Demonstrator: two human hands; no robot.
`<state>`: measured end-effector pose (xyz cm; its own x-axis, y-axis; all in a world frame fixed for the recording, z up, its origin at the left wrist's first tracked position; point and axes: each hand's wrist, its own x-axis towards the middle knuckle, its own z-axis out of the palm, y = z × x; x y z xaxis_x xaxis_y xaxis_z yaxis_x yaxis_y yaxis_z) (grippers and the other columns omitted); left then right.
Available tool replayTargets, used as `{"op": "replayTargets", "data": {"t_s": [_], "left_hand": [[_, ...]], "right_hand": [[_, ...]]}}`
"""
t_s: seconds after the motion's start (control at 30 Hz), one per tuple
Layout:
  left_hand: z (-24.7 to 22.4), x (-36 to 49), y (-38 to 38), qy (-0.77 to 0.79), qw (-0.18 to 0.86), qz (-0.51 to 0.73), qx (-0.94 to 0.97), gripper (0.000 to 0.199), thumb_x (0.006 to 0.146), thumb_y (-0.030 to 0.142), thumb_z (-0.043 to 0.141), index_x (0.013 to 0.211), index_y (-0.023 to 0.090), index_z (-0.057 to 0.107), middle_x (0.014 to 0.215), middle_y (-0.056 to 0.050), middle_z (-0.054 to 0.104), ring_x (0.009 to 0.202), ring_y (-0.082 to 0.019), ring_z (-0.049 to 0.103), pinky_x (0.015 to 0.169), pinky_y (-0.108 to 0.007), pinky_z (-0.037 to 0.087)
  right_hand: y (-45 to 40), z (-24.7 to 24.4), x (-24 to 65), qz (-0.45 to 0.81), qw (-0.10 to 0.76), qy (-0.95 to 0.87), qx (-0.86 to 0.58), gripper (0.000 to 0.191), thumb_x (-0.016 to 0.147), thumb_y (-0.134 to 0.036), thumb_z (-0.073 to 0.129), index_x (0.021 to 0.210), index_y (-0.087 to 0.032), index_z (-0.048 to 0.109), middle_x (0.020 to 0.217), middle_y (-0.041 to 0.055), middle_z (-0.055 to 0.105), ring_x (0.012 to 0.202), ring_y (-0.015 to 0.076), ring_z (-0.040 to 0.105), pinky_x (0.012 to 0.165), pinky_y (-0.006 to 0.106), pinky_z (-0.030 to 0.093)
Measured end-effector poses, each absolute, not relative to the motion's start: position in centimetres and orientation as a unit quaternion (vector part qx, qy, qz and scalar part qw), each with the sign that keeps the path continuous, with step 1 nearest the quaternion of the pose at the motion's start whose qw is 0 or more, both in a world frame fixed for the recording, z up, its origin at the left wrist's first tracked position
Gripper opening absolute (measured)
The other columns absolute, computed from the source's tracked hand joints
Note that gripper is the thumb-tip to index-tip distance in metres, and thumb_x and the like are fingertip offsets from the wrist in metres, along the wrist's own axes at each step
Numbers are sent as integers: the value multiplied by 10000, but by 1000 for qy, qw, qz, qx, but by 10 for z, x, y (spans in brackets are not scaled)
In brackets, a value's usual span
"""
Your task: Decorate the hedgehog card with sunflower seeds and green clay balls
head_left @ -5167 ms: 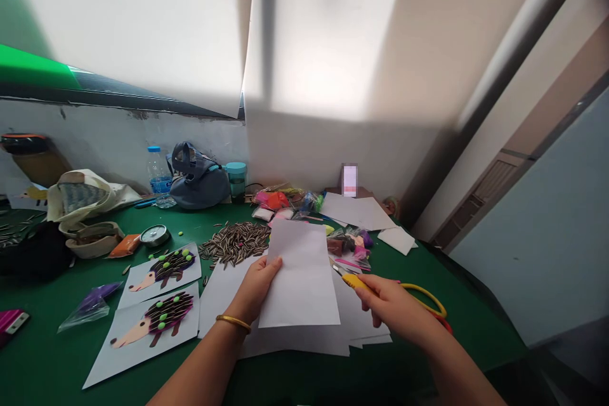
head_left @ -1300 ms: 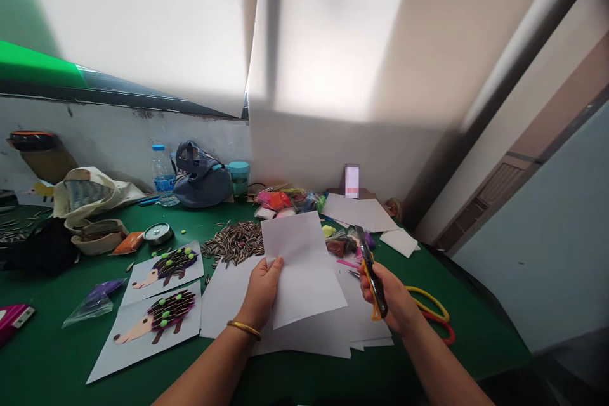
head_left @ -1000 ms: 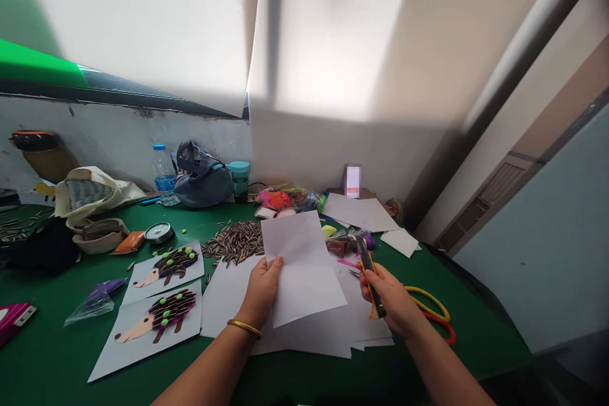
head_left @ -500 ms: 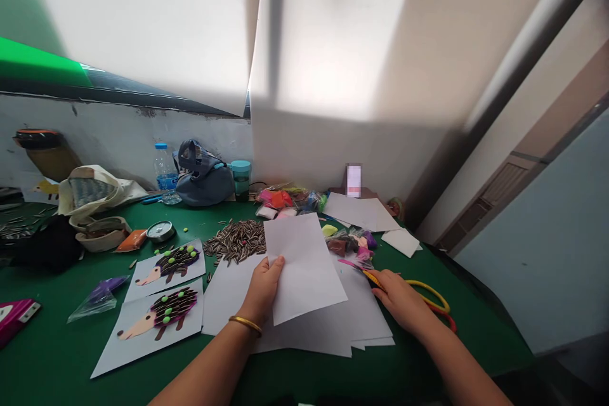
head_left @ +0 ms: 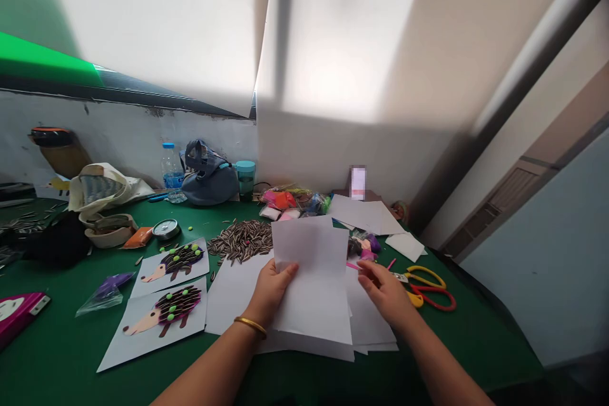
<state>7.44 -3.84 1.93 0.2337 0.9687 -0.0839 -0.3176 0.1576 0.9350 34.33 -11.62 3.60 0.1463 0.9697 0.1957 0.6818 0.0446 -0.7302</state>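
My left hand is closed on white paper, thumb on top, and lifts it over a stack of white sheets. Two overlapping edges show at the top of the held paper. My right hand is close to its right edge, fingers apart and slightly curled, with nothing visibly gripped. A thin pink stick lies by those fingertips. Right of this hand rest scissors with yellow and red handles, and a yellow object partly hidden by the hand.
Two hedgehog pictures lie on the green table at left. Behind the sheets is a heap of striped sunflower seeds. Bags of coloured clay, a bottle, a blue bag and a phone stand along the wall.
My right hand has let go of the yellow-handled tool and moved left toward the held paper. The held paper has turned more upright and now shows two overlapping edges.
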Motion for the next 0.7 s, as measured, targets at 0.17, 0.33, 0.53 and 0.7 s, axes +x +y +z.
{"op": "replayTargets", "data": {"t_s": [0.17, 0.33, 0.53, 0.7], "left_hand": [[19, 70, -38, 388, 632, 486, 462, 502, 707, 551, 745, 1012, 159, 678, 930, -80, 742, 779, -243, 680, 660, -310, 522], [19, 60, -27, 411, 582, 512, 480, 536, 801, 611, 598, 1077, 155, 652, 884, -77, 726, 747, -223, 650, 628, -284, 491], [20, 55, -21, 477, 558, 333, 592, 463, 755, 528, 596, 1020, 150, 641, 887, -60, 716, 743, -215, 646, 610, -269, 471], [36, 48, -28, 447, 549, 173, 685, 227, 650, 346, 692, 794, 171, 694, 774, -17, 713, 689, -213, 637, 579, -258, 426]], "right_hand": [[-90, 39, 291, 414, 468, -548, -556, 492, 786, -576, 643, 1065, -172, 606, 952, 70, 699, 895, 246, 648, 758, 346, 516], [-68, 24, 302, 423, 519, -487, -560, 467, 751, -569, 660, 1004, -180, 610, 869, 50, 713, 758, 223, 646, 622, 310, 495], [-72, 15, 347, 400, 647, -338, -554, 420, 711, -538, 714, 978, -229, 614, 870, 3, 723, 725, 192, 647, 572, 261, 492], [-83, 15, 361, 431, 677, -279, -528, 388, 653, -479, 800, 941, -258, 662, 897, -15, 738, 789, 190, 660, 629, 257, 542]]}}
